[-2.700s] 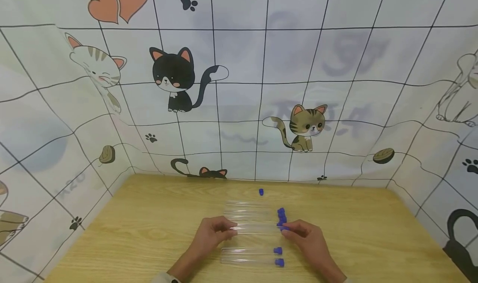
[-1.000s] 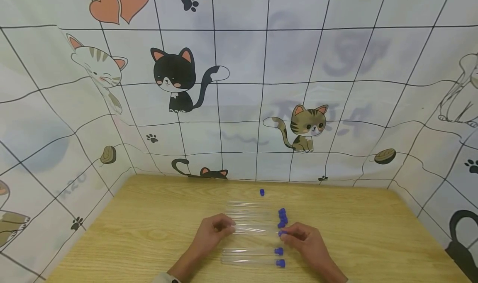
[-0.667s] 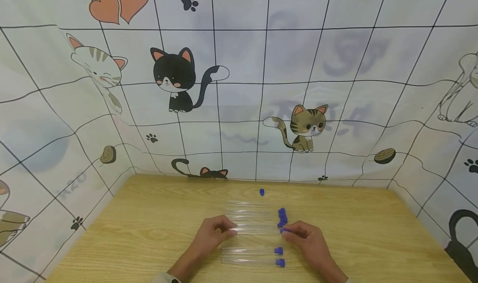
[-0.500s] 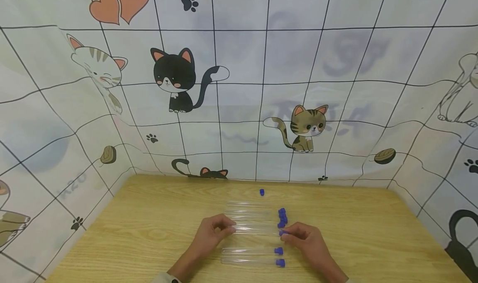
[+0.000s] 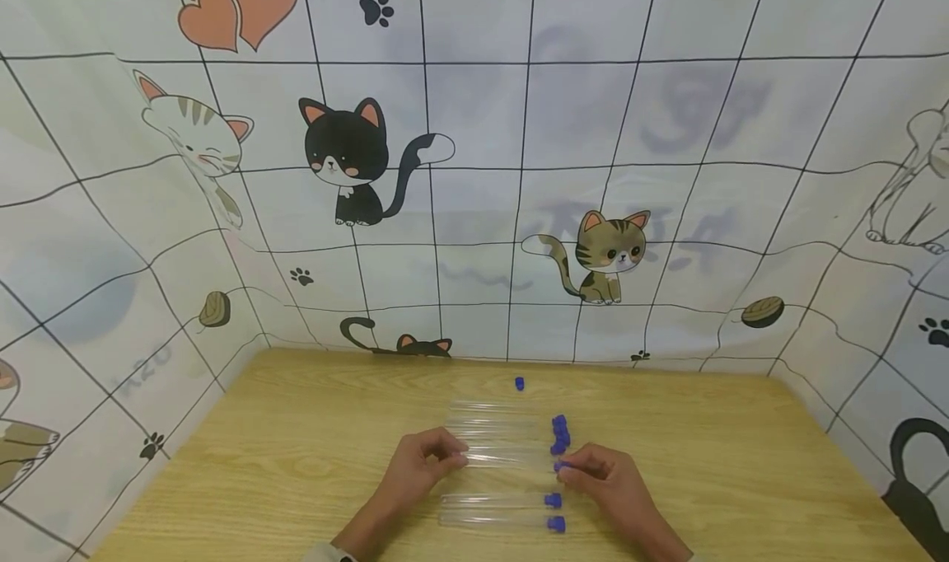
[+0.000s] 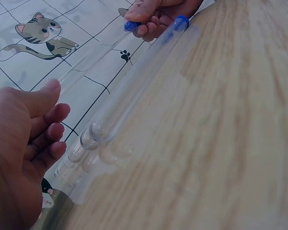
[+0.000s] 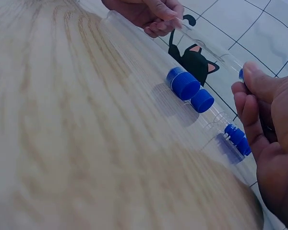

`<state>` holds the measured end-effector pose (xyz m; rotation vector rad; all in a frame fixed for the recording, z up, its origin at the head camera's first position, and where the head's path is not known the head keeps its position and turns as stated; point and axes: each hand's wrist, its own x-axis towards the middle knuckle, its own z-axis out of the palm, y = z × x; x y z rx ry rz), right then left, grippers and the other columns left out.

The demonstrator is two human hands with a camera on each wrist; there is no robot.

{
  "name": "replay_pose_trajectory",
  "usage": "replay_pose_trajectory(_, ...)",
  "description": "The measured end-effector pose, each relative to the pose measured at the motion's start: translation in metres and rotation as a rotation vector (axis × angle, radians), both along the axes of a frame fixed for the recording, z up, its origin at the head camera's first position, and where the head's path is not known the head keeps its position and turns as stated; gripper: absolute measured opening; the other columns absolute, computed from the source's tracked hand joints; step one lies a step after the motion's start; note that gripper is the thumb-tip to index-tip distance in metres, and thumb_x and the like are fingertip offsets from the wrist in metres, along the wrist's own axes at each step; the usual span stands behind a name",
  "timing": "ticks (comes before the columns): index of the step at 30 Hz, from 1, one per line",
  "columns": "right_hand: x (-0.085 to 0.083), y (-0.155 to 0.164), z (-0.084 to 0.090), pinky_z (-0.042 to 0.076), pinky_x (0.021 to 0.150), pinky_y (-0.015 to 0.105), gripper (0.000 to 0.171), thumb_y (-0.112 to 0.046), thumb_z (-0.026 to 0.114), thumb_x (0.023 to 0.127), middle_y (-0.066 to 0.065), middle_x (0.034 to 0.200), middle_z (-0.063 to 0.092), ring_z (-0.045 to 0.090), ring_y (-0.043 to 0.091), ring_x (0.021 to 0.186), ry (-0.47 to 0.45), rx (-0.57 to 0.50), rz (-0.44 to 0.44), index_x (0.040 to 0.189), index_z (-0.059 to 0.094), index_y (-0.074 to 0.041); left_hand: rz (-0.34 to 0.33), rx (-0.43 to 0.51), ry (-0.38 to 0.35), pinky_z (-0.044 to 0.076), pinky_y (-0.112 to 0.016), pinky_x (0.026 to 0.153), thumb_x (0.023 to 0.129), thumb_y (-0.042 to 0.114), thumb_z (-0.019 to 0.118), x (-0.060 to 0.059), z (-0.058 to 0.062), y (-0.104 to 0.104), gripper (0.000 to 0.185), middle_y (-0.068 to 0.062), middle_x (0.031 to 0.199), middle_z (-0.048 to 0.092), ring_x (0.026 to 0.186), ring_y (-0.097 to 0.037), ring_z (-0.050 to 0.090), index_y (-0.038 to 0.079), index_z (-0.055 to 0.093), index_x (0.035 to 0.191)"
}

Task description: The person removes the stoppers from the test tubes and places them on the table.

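Left hand [image 5: 418,469]: fingers pinching left end of held tube | held tube [image 5: 507,456]: clear, slim, raised above surface [image 5: 311,430] | resting tubes [image 6: 146,76]: rounded ends, distinct only from left wrist | blue cap [image 5: 561,466]: at held tube's right end | right hand [image 5: 614,488]: fingers pinching blue cap | wall cloth [image 5: 749,199]: faint lettering, unreadable

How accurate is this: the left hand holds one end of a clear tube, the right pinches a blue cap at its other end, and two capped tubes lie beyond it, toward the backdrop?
One slip: the head view shows the capped tubes nearer the person than the held tube, not beyond it. The left hand and right hand are as you describe.
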<state>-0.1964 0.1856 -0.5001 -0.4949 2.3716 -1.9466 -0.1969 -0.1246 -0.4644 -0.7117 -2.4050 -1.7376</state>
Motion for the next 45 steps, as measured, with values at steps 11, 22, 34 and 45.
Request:
replay_pose_trajectory(11,0.0,-0.001,0.001,0.051,0.08,0.027,0.02,-0.018,0.072,0.086,0.006,0.098,0.072,0.067,0.017,0.089,-0.034,0.023,-0.1,0.093,0.067,0.0,-0.035,-0.029,0.042,0.048,-0.027,0.065,0.084,0.011,0.073,-0.001,-0.005,-0.001,0.01,0.001,0.08,0.068,0.07,-0.01,0.057,0.003,0.071,0.09)
replay_pose_trajectory(22,-0.001,0.0,0.001,0.052,0.08,0.028,0.022,-0.017,0.07,0.087,0.014,0.096,0.071,0.068,0.018,0.088,-0.043,0.008,-0.008,0.098,0.066,0.003,0.0,-0.007,0.022,0.049,-0.026,0.064,0.086,0.006,0.07,-0.001,-0.003,-0.001,0.011,-0.005,0.084,0.07,0.072,-0.014,0.063,0.0,0.069,0.095)
replay_pose_trajectory(34,-0.002,0.0,0.002,0.051,0.08,0.026,0.022,-0.017,0.072,0.086,0.01,0.099,0.071,0.067,0.017,0.09,-0.038,0.005,-0.081,0.094,0.066,0.003,-0.037,-0.019,-0.004,0.05,-0.027,0.067,0.083,0.007,0.073,0.001,0.001,0.0,0.011,-0.005,0.084,0.07,0.072,-0.012,0.061,0.0,0.07,0.091)
replay_pose_trajectory(45,-0.003,0.003,0.002,0.052,0.08,0.029,0.021,-0.014,0.071,0.087,0.01,0.1,0.071,0.068,0.019,0.089,-0.028,0.001,0.004,0.094,0.063,0.004,-0.029,0.004,0.04,0.051,-0.028,0.064,0.085,0.002,0.069,0.001,0.002,0.0,0.008,-0.009,0.085,0.07,0.072,-0.018,0.063,-0.003,0.069,0.092)
